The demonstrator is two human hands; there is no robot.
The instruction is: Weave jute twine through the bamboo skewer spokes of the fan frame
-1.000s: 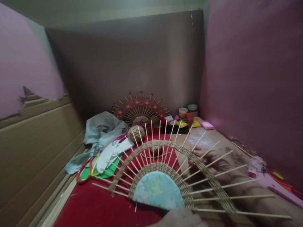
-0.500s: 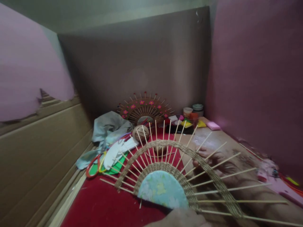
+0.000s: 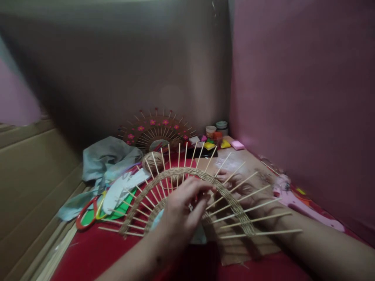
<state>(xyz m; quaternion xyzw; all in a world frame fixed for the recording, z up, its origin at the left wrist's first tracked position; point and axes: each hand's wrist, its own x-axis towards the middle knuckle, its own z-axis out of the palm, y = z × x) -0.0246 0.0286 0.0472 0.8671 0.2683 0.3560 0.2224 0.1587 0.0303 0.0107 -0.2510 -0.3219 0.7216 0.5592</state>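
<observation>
A half-round woven fan frame [image 3: 175,171] of thin wooden sticks stands tilted before me, with a braided twine band across the sticks and a pale blue centre partly covered by my left hand. My left hand [image 3: 183,210] is in front of it, fingers bent and thumb close to the index finger near the band's right part; whatever they pinch is too small to make out. Behind the sticks on the right, my right hand [image 3: 234,183] grips the frame at the band, its fingers partly hidden.
A twine ball [image 3: 153,161], white cut pieces [image 3: 123,191], orange-handled scissors [image 3: 87,212] and grey cloth [image 3: 109,158] lie left. A flowered fan [image 3: 158,127] leans at the back. Small cups [image 3: 222,127] and colourful packets [image 3: 225,143] stand behind right; a pink tool [image 3: 307,207] lies right.
My left hand has risen from the frame's lower edge to the front of the sticks near the band. The view has swung right, and the frame appears further left.
</observation>
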